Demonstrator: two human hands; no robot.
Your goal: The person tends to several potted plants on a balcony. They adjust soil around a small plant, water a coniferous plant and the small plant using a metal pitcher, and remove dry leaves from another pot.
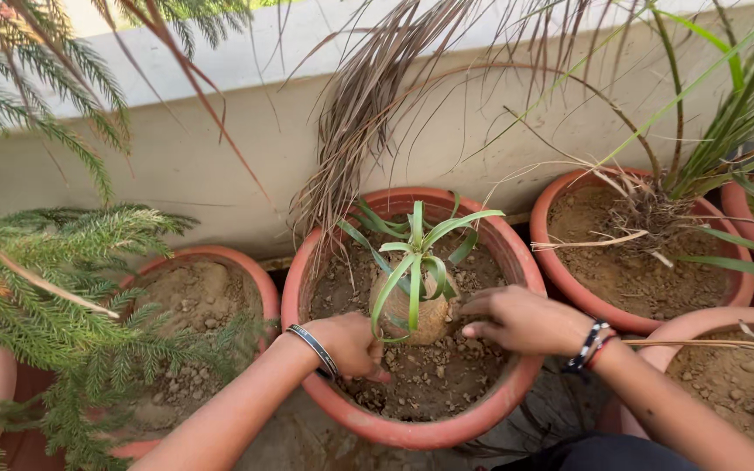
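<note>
Both hands rest on the soil inside the middle terracotta pot (412, 427), against a pale wall (220, 166): the left hand (353, 344) and right hand (517, 320) flank the bulbous plant (414, 301), fingers curled loosely, gripping nothing clearly. More earthen pots (560, 262) stand on both sides of it.

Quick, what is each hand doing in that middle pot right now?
Left hand: fingers curled into the soil by the bulb plant; any grip can't be told.
Right hand: loosely curled, fingertips at the bulb, holding nothing visible.
</note>
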